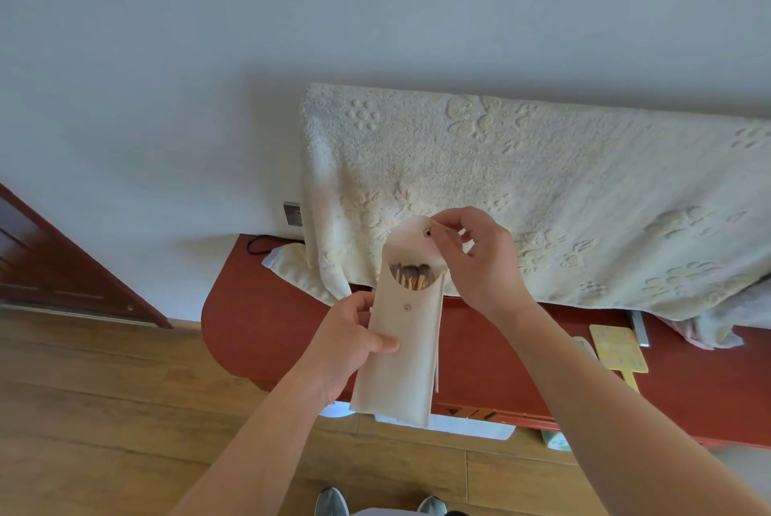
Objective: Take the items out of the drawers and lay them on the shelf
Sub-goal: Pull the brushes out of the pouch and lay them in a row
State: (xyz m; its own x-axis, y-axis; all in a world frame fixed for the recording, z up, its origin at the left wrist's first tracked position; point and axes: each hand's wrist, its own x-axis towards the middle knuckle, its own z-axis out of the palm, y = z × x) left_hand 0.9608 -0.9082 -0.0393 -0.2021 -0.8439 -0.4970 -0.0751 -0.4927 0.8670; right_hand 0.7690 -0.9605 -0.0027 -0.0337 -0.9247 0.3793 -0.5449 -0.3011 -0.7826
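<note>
Plank floor [125, 390] nearest us, wood-grained. Left hand [350, 340] grips the pouch [400, 348] at mid-length, thumb across its front. We note cream cloth, a flat long rectangle, 2 metal snaps. It is held in the air over the front edge of the glossy red-brown shelf [258, 307], long axis near upright, mouth up and away. Brushes [413, 275] show inside, bristles up. Right hand [479, 261] pinches the rounded flap [411, 236] back. Beyond: a yellow hand mirror [617, 348] on the shelf, an embossed cream towel [521, 190] draped behind.
</note>
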